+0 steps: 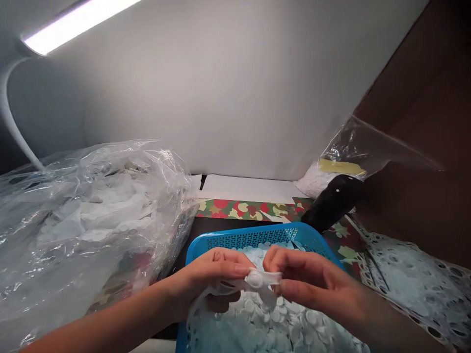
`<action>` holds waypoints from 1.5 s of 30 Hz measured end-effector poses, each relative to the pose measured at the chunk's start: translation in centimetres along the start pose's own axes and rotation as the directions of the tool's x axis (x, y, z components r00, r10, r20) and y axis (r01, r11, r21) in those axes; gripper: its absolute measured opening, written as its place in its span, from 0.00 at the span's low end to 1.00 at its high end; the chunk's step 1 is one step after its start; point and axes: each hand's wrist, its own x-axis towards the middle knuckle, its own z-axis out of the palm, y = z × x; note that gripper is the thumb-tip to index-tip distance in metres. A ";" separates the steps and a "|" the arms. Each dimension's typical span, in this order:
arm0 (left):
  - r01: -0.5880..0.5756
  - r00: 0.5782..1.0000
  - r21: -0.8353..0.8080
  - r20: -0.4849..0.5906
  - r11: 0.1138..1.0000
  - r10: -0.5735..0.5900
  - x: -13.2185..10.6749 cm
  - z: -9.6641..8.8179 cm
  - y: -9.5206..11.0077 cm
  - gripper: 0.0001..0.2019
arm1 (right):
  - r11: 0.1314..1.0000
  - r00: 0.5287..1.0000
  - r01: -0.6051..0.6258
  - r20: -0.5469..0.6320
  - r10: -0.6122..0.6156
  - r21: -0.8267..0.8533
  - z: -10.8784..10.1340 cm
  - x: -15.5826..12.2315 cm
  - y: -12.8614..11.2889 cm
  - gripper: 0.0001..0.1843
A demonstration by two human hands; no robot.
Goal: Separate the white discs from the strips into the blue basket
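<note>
Over a blue plastic basket [253, 226], my left hand [209, 272] and my right hand [316, 282] pinch a white, flexible piece [255, 278] between them. A raised round part shows on the piece, near my left thumb. Both hands have their fingers closed on it, the right one gripping its right end. More of the white material, with holes in it, hangs below my left hand. Many small white discs [312, 323] fill the basket under the hands. Some fingertips are hidden behind the piece.
Left stands a large clear plastic bag [162, 196] of white pieces, under a lit lamp [81, 22]. A black object [331, 203] and a clear bag with a yellow label [340, 166] sit back right. White perforated sheets [415, 274] lie at right, beside a brown panel [423, 137].
</note>
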 end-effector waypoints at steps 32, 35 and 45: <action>-0.021 0.992 -0.153 -0.130 0.988 0.001 0.2 0.0 0.5 0.10 | 0.951 0.987 -0.161 0.041 0.155 0.262 -1.5 1.5 1.1 0.24; -0.019 0.999 -0.145 -0.049 0.989 0.012 0.5 -1.2 -0.3 0.11 | 0.928 0.975 -0.219 0.089 0.201 0.303 -1.2 1.3 1.0 0.26; -0.043 0.997 -0.014 -0.066 0.999 0.042 0.5 -0.6 0.3 0.07 | 0.989 0.995 -0.096 -0.009 0.097 0.114 -1.2 1.3 0.7 0.16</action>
